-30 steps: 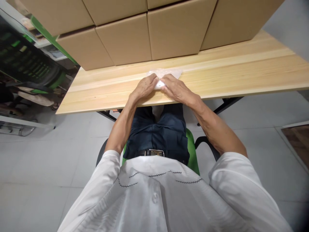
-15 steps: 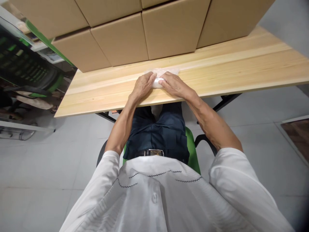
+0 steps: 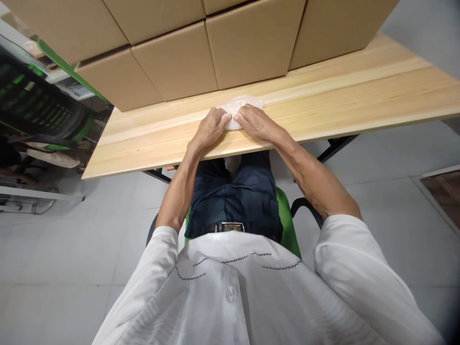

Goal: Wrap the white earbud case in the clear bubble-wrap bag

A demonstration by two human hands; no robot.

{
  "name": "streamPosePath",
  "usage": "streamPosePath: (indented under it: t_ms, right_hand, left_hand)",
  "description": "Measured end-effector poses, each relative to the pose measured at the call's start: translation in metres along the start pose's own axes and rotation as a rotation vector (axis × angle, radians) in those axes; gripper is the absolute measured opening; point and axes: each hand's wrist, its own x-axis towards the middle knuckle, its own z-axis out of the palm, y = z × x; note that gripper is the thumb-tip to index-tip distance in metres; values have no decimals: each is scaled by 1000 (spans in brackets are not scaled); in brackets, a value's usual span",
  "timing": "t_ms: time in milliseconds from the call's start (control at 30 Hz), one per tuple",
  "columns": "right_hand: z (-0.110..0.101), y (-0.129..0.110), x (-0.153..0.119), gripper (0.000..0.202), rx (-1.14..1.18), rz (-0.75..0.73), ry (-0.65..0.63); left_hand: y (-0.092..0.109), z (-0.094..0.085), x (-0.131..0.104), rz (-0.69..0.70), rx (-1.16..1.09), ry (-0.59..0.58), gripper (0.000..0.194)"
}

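On the wooden table lies a small white object wrapped in translucent plastic that looks like bubble wrap (image 3: 235, 124). Closed around its left end is my left hand (image 3: 212, 125), thumb pressed on top. My right hand (image 3: 254, 122) grips the right end in the same way, its thumb close to the left one. Behind the fingers a loose part of the plastic spreads flat on the wood. The white object's kind is hidden by the plastic and my hands.
Stacked brown cardboard boxes (image 3: 174, 62) stand along the far side of the wooden table (image 3: 334, 103). A black and green chair or basket-like frame (image 3: 43, 103) is at the left. I sit on a green chair (image 3: 287, 225); a person's limb shows at far left.
The plastic now covers the white object that was showing between my thumbs. My thumbs have come closer together, and the bundle has turned a little under my hands.
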Motion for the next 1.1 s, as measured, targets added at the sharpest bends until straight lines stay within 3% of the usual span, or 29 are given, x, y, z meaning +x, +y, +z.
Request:
streamPosePath:
  t_ms: [167, 367, 533, 700, 833, 967, 1100]
  right_hand:
    - [-2, 3, 12, 69, 40, 55, -1]
    - [-2, 20, 24, 65, -29, -30, -13]
    - [-3, 22, 28, 60, -55, -16, -20]
    - [-1, 22, 27, 55, -24, -20, -4]
    - [2, 27, 31, 54, -37, -50, -6]
    - [2, 28, 36, 50, 31, -32, -19]
    - [-7, 21, 37, 44, 35, -20, -58]
  left_hand:
    - [-6, 2, 6, 8, 24, -5, 73]
    - [-19, 5, 18, 16, 45, -4, 83]
    - [-26, 8, 27, 9, 57, 18, 76]
    - [-8, 11, 12, -9, 26, 76, 77]
    - [14, 7, -2, 59, 48, 105, 77]
    - [27, 4, -7, 118, 141, 10, 74]
    - [22, 7, -3, 139, 157, -48, 68]
